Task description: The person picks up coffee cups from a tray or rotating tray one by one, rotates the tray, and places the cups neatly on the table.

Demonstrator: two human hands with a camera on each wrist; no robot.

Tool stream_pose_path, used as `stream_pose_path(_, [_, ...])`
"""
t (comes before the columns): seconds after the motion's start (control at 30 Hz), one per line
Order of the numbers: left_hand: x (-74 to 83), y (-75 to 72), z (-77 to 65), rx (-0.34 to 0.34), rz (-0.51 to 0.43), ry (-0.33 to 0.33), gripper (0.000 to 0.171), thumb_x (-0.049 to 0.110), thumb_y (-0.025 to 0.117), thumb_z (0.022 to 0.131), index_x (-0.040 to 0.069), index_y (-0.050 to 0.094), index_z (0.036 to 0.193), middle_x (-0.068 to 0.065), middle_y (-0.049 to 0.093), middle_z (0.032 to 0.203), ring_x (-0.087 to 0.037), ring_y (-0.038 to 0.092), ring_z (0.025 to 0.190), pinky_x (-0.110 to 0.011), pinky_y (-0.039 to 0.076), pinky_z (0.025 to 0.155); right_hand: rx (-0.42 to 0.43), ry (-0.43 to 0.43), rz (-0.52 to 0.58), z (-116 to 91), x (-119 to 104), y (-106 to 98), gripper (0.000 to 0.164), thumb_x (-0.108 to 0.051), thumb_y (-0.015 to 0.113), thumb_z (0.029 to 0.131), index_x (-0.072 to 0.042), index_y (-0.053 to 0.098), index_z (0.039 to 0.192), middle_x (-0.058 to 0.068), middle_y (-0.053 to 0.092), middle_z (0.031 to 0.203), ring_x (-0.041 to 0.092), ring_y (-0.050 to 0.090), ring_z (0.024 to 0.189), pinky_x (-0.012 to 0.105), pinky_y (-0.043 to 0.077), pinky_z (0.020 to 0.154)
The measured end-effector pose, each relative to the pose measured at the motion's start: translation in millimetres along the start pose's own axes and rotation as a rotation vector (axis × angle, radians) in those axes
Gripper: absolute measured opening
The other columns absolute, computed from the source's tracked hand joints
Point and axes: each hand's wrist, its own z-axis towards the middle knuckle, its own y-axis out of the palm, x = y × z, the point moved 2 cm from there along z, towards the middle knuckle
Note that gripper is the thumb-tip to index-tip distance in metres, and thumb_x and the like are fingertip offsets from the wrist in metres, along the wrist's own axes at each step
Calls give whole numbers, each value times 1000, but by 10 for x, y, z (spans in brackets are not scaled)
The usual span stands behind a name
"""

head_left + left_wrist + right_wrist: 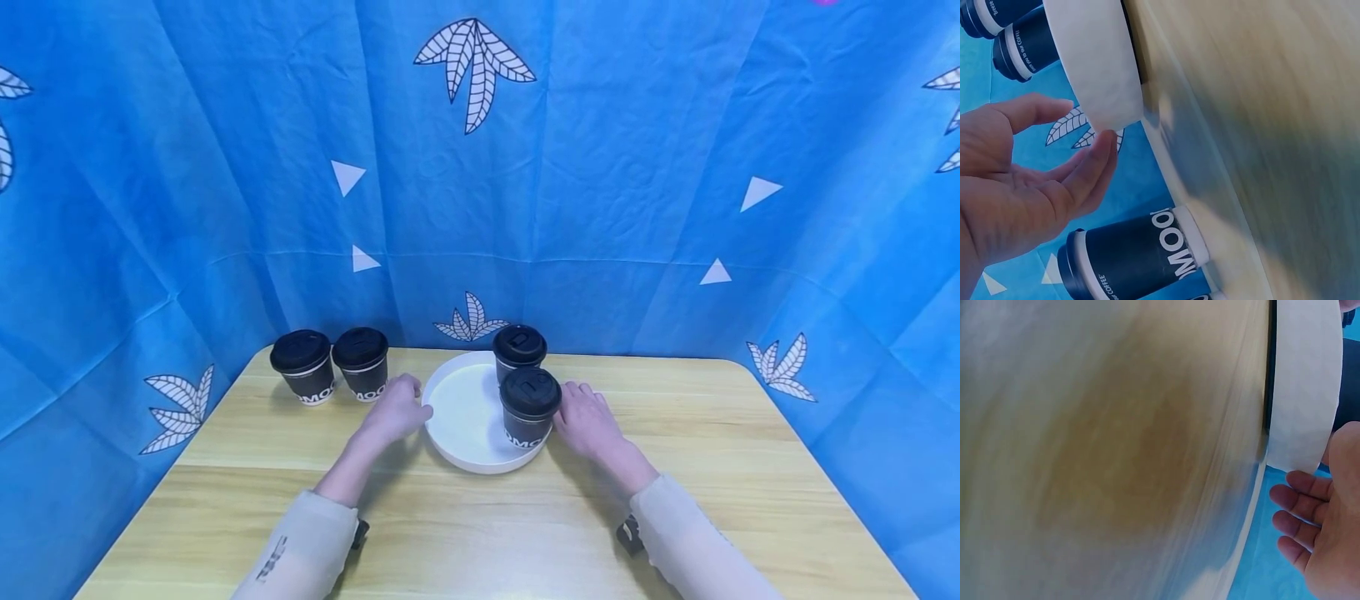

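A round white tray (461, 417) sits on the wooden table. Two black-lidded paper coffee cups stand upright on its right side, the front cup (528, 412) partly covering the back cup (519, 346). My left hand (393, 410) holds the tray's left edge; in the left wrist view its curved fingers (1100, 153) touch the outer wall and the thumb is at the rim. On the opposite edge my right hand (588, 421) grips the tray, its fingertips against the outer wall (1304, 419). That thumb is mostly hidden behind the rim.
Two more lidded coffee cups, the outer one (303, 367) and the inner one (362, 364), stand upright at the table's back left, close to my left hand. Blue patterned cloth (600, 167) hangs behind and beside the wooden table (480, 533).
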Motion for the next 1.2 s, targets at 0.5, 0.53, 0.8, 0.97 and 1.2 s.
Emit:
stream_pose_path(0.5, [-14, 48, 46, -17, -26, -9, 51, -2, 65, 85, -13, 55, 134, -27, 61, 133, -40, 57, 126, -54, 48, 108, -6, 53, 157, 8, 48, -2, 38, -29, 48, 107, -1, 65, 125, 20, 68, 122, 40, 60, 117, 59, 46, 102])
stream_pose_path(0.53, [-16, 50, 48, -16, -28, -12, 51, -2, 65, 85, -12, 55, 133, -27, 61, 133, -39, 57, 126, -53, 48, 108, -1, 68, 197, 15, 59, -3, 36, -28, 49, 106, 0, 65, 123, 20, 68, 120, 40, 61, 115, 58, 47, 102])
stream_pose_path(0.8, [-24, 70, 83, -10, -50, -14, 48, -2, 64, 85, -11, 57, 132, -26, 62, 132, -37, 58, 123, -53, 49, 106, 60, 194, 542, 66, 105, -29, 37, -8, 53, 101, 9, 58, 133, 22, 67, 118, 37, 65, 108, 52, 54, 97])
stream_pose_path(0.97, [-29, 76, 116, -9, -78, -11, 50, -3, 62, 85, -11, 56, 134, -25, 62, 132, -39, 58, 125, -53, 48, 109, 52, 279, 721, 82, 102, -28, 43, -9, 55, 101, 7, 56, 141, 24, 65, 132, 39, 67, 117, 46, 57, 96])
stream_pose_path(1.2, [-51, 93, 185, -5, -125, -10, 52, -3, 61, 86, -11, 54, 137, -25, 62, 133, -38, 58, 125, -51, 48, 108, 18, 314, 760, 65, 69, -28, 45, -14, 60, 100, 5, 58, 141, 25, 65, 135, 36, 69, 116, 40, 60, 86])
